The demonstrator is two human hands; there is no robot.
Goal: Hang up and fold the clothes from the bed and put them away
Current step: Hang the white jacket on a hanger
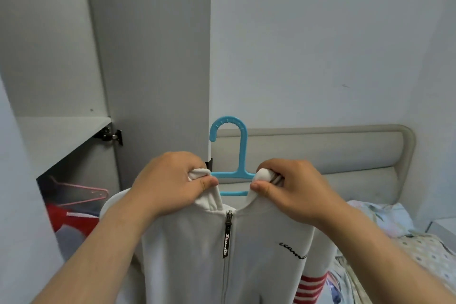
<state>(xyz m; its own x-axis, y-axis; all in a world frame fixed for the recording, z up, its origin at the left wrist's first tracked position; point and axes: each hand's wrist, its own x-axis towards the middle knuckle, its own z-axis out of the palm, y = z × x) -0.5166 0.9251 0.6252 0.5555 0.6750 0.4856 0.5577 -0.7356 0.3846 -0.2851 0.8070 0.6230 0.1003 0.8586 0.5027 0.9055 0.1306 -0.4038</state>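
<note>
A person's left hand (pixel 170 182) and right hand (pixel 291 187) grip the collar of a white zip-up jacket (pixel 197 266) at the centre of the frame. The fingers of both hands are curled tight over bunched cloth. The left thumb (pixel 208 183) and right thumb (pixel 260 186) press the fabric from the near side, their tips pointing at each other across a narrow gap. The left hand clamps the collar edge at 9 o'clock of the neckline, the right hand the edge at 3 o'clock. The jacket hangs upright on a blue hanger (pixel 240 155), with its front to the camera and its long axis running from 12 to 6 o'clock. The zip is closed up to its pull tab (pixel 228 234) just below the collar. The hanger's stem rises toward 12 o'clock between the hands, and its hook curls over with the open end facing 9 o'clock. A sleeve with red stripes (pixel 311 286) drops toward 5 o'clock. An open wardrobe door (pixel 153 57) stands at 11 o'clock. Inside the wardrobe at 8 o'clock are a pink hanger (pixel 81 195) and a red garment (pixel 66 217). A padded headboard (pixel 320 153) runs behind the hands toward 3 o'clock, with patterned bedding (pixel 394 229) below it at 4 o'clock.
</note>
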